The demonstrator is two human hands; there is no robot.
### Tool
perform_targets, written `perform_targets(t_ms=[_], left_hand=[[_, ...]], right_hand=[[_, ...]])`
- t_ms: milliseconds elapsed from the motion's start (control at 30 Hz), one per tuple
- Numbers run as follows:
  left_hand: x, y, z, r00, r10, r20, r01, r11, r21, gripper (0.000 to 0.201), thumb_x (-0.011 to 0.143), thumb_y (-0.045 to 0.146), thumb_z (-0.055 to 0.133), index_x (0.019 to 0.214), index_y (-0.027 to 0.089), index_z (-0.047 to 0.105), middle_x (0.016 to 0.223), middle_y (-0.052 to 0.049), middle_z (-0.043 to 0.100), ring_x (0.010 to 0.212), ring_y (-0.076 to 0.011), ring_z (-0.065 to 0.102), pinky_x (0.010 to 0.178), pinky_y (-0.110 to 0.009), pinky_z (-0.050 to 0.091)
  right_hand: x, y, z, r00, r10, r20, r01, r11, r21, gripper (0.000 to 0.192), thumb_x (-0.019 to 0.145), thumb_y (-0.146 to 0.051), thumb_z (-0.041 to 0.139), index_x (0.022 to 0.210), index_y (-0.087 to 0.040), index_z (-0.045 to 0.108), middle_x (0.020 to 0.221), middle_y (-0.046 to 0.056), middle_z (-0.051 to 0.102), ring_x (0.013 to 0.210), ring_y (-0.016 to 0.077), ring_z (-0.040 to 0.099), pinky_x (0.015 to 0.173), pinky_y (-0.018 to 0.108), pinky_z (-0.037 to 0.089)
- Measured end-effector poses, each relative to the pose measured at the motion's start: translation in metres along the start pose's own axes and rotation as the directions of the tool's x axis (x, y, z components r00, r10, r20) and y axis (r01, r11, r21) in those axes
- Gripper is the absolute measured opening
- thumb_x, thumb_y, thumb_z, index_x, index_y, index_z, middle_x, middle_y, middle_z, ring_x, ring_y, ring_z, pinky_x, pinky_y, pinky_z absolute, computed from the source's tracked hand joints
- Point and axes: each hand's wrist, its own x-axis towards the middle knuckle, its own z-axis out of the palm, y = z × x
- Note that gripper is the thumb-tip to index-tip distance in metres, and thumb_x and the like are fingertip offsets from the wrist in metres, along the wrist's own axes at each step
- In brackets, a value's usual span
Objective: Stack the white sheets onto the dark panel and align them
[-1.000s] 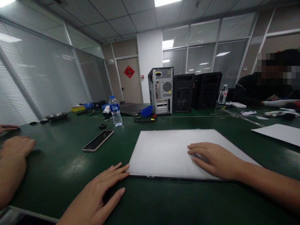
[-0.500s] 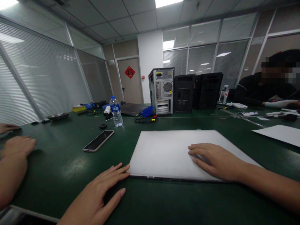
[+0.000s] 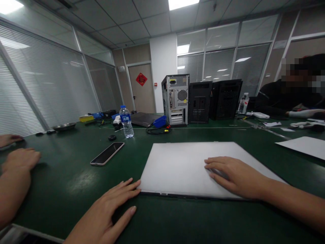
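Two hands of ours are on the green table point(image 3: 63, 183), both flat and grasping nothing. Our right hand point(image 3: 233, 174) lies palm down, fingers spread, on the lid of the closed white laptop point(image 3: 188, 166), which sits flat in front of us. Our left hand point(image 3: 106, 213) rests open on the table, its fingertips just touching the laptop's near left corner. As we judge it, work on the laptop has not begun: the lid is shut, no screws or tools lie beside it, and everything is left to do. A phone point(image 3: 107, 153) lies face up to the left, dark. Beyond it stands a water bottle point(image 3: 126, 121) with a blue label, its print too small to read. Three PC towers point(image 3: 200, 100) stand at the far edge, backs toward us; no brand shows. The door point(image 3: 141, 88) carries a red diamond with a dark character, which we cannot read with certainty. A co-worker's hand point(image 3: 21, 159) rests loosely closed at far left; another person sits at far right.
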Motion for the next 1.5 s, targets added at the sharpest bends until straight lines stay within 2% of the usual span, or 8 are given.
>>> perform_targets(t_ms=[367, 633, 1000, 1167, 1400, 1500], left_hand=[[0.001, 0.001, -0.001, 1.0, -0.007, 0.013, 0.007, 1.0, 0.012, 0.037, 0.096, 0.048, 0.057, 0.131, 0.04, 0.067, 0.139, 0.003, 0.064, 0.126, -0.0304, 0.062, 0.098, -0.053, 0.056], [0.0, 0.0, 0.0, 0.999, -0.008, 0.034, 0.007, 0.999, 0.031, 0.039, 0.097, 0.048, 0.055, 0.133, 0.04, 0.066, 0.141, 0.003, 0.063, 0.13, -0.0299, 0.06, 0.101, -0.054, 0.053], [0.001, 0.001, 0.0, 0.995, -0.058, 0.079, 0.06, 0.998, -0.027, 0.041, 0.097, 0.048, 0.056, 0.136, 0.04, 0.064, 0.144, 0.004, 0.06, 0.134, -0.029, 0.057, 0.107, -0.053, 0.049], [0.002, 0.004, -0.002, 0.997, -0.065, 0.052, 0.067, 0.997, -0.031, 0.053, 0.096, 0.047, 0.057, 0.148, 0.038, 0.053, 0.146, 0.001, 0.059, 0.13, -0.0294, 0.06, 0.105, -0.051, 0.051], [0.004, 0.005, -0.005, 0.997, -0.016, 0.078, 0.018, 0.999, -0.034, 0.043, 0.098, 0.045, 0.056, 0.14, 0.038, 0.061, 0.145, 0.002, 0.059, 0.134, -0.0293, 0.056, 0.107, -0.053, 0.048], [0.004, 0.005, -0.004, 0.997, -0.017, 0.075, 0.019, 1.0, -0.023, 0.041, 0.098, 0.046, 0.055, 0.137, 0.039, 0.063, 0.144, 0.003, 0.06, 0.133, -0.0295, 0.057, 0.106, -0.054, 0.05]], right_hand=[[0.0, 0.001, 0.002, 0.999, 0.0, -0.049, 0.001, 0.999, 0.033, 0.039, 0.099, -0.037, 0.05, 0.128, -0.022, 0.07, 0.132, 0.011, 0.067, 0.121, 0.0301, 0.064, 0.102, 0.053, 0.053], [0.001, 0.002, 0.001, 1.0, 0.013, 0.015, -0.013, 1.0, -0.015, 0.044, 0.102, -0.041, 0.044, 0.132, -0.021, 0.068, 0.136, 0.01, 0.065, 0.124, 0.0293, 0.062, 0.105, 0.054, 0.051], [-0.003, 0.024, 0.0, 0.998, 0.065, 0.022, -0.066, 0.997, 0.035, 0.041, 0.099, -0.045, 0.048, 0.127, -0.025, 0.07, 0.133, 0.007, 0.067, 0.121, 0.0286, 0.063, 0.105, 0.053, 0.05], [-0.001, 0.019, -0.001, 0.998, 0.063, 0.021, -0.063, 0.998, 0.024, 0.042, 0.099, -0.045, 0.048, 0.127, -0.024, 0.07, 0.132, 0.008, 0.067, 0.12, 0.0291, 0.063, 0.104, 0.054, 0.05], [0.0, 0.005, -0.003, 0.999, 0.042, 0.035, -0.043, 0.999, 0.015, 0.043, 0.099, -0.045, 0.046, 0.126, -0.023, 0.07, 0.132, 0.008, 0.067, 0.119, 0.0293, 0.064, 0.103, 0.054, 0.051], [0.001, 0.006, -0.004, 0.998, 0.051, 0.035, -0.052, 0.998, 0.045, 0.042, 0.1, -0.046, 0.046, 0.126, -0.024, 0.071, 0.131, 0.008, 0.068, 0.118, 0.0284, 0.064, 0.103, 0.051, 0.051]])
